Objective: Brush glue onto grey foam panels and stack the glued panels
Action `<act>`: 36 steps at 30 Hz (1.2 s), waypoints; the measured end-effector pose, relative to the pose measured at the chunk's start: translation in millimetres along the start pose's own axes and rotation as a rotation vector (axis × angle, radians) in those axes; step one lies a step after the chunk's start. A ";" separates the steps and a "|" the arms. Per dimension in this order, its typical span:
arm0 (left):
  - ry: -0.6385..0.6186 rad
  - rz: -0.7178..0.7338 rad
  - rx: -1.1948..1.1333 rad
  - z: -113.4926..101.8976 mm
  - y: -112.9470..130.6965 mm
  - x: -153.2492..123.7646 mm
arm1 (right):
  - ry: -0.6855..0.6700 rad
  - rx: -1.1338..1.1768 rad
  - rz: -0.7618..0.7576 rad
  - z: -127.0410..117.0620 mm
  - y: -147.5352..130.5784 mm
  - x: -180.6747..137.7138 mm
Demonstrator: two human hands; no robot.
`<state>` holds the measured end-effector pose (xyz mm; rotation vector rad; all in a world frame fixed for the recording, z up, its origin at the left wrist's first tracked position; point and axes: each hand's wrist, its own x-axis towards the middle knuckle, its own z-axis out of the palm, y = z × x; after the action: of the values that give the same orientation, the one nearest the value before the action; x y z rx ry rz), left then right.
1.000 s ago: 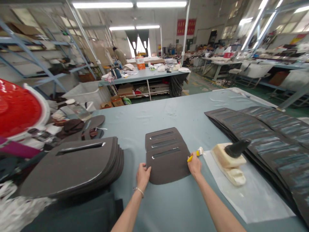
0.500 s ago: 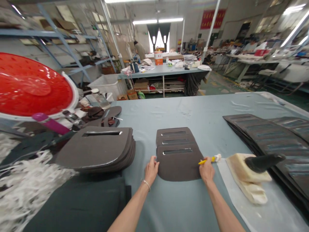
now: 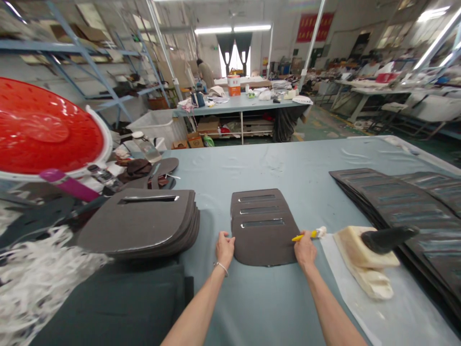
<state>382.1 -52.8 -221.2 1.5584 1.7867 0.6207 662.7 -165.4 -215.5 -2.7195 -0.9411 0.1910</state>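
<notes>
Here, a wide grey-blue counter (image 3: 273, 163) is seen, smooth and cloth-like, carrying the work. To the right, rows of dark slotted panels (image 3: 396, 197) are laid overlapping like shingles; their slots show a dull sheen. To the left, a thick pile of dark panels (image 3: 144, 223) is stacked, matte and felt-like, with rounded corners and one long slot near the top edge. Behind it, a red perforated plastic basket (image 3: 43, 129) is tilted on its side.

Between the hands, a small stack of three panels (image 3: 264, 226) is set on the counter, stepped so that each slot shows. Judging by the pose, the step in hand is the squaring of this stack: its left edge is touched by the left hand (image 3: 225, 247), fingers lightly curled and holding nothing, while its right edge is met by the right hand (image 3: 305, 250), whose fingers are closed around a yellow-handled brush (image 3: 306, 235) with a pale tip. The next move would seem to call for a steady hold on the stack and a controlled stroke of the brush along a slot.

Just right of the brush, a clear plastic sheet (image 3: 389, 312) is spread, with a cream, waxy-looking block (image 3: 363, 262) on it and a black cone-shaped tool (image 3: 387, 238) resting on top.
</notes>
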 end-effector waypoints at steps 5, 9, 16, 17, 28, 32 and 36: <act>-0.012 -0.014 -0.006 0.9 -5.1 4.8 | -0.037 -0.024 0.005 -4.4 -3.2 1.7; -0.023 -0.009 -0.023 1.7 -7.1 7.2 | -0.037 -0.027 0.007 -4.8 -3.8 2.5; -0.036 0.015 0.007 -3.4 -0.9 3.8 | -0.035 -0.022 -0.016 -5.4 -2.4 2.4; -0.040 0.021 0.018 -4.9 0.6 2.7 | -0.034 -0.020 -0.020 -5.8 -2.5 2.3; -0.041 0.034 0.121 -8.4 7.3 -3.5 | -0.035 -0.029 -0.026 -7.9 -4.0 0.8; -0.044 0.037 0.132 -8.3 8.3 -4.1 | -0.021 -0.038 -0.046 -8.0 -3.3 0.3; -0.047 0.052 0.141 -8.1 7.3 -4.5 | -0.043 -0.046 -0.044 -9.3 -3.5 -0.2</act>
<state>381.1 -55.3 -209.7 1.7041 1.7923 0.4877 662.4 -164.7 -205.6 -2.7439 -1.0284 0.2228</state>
